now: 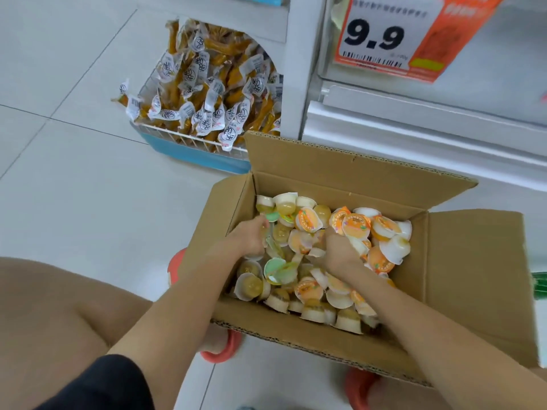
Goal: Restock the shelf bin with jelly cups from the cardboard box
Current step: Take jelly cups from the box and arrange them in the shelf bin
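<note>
**Both hands deep in the jelly cups**

Bare forearms reach in, and the left hand curls its fingers into the small orange- and green-lidded plastic jelly cups, as does the right hand. All the cups lie heaped in the open brown cardboard box on the white tiled floor. Beyond sits a blue bin of wrapped snacks.

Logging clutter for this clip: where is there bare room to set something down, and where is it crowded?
Bare floor tiles lie left of the cardboard box, in front of the blue snack bin. The box's opened right flap is bare too. Crowded: the box inside, heaped with jelly cups around the left hand and right hand; the bin is piled full.
</note>
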Action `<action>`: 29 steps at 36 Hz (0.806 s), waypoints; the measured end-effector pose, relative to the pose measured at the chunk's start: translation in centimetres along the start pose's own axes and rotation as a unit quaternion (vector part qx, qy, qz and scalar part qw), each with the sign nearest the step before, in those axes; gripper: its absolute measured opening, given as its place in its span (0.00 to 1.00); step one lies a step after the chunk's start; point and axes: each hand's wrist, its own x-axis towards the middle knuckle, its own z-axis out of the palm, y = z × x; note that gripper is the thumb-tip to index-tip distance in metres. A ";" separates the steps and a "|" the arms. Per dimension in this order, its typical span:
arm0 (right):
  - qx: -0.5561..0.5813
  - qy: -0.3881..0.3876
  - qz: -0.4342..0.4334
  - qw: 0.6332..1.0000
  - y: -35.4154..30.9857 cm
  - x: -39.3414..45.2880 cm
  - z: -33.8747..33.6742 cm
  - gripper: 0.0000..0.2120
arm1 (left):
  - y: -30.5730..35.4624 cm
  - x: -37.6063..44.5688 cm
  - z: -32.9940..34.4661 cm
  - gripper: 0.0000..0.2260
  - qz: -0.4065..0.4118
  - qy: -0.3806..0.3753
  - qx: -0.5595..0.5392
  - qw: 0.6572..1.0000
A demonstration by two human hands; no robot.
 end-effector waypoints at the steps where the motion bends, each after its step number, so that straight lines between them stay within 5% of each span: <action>1: 0.042 0.000 0.011 0.999 0.5 -0.4 -0.7 0.21 | 0.0 -0.3 0.4 0.24 -0.010 -0.030 0.004 0.999; 5: 0.228 -0.028 0.078 0.970 2.0 -1.3 -1.9 0.21 | 0.4 -0.3 2.6 0.29 -0.045 -0.136 0.054 0.988; 8: 0.434 -0.068 0.147 0.886 2.6 -1.9 -2.1 0.29 | 0.8 -0.2 3.7 0.30 -0.056 -0.171 0.074 0.981; 10: 0.507 -0.099 0.152 0.843 3.0 -2.2 -2.0 0.32 | 0.6 0.2 4.4 0.30 -0.061 -0.170 0.063 0.981; 15: 0.645 -0.138 0.144 0.738 3.8 -3.4 -1.5 0.18 | 0.4 1.5 6.2 0.33 -0.081 -0.140 0.027 0.986; 18: 0.688 -0.141 0.151 0.696 3.9 -3.4 -1.5 0.15 | 0.9 2.0 7.3 0.21 -0.089 -0.089 -0.005 0.992; 22: 0.706 -0.143 0.167 0.673 3.8 -3.3 -1.7 0.18 | 1.7 2.5 8.7 0.19 -0.120 0.014 -0.069 0.990; 29: 0.687 -0.166 0.146 0.692 3.3 -5.0 -4.9 0.16 | 3.5 1.3 8.7 0.21 -0.075 0.102 -0.192 0.973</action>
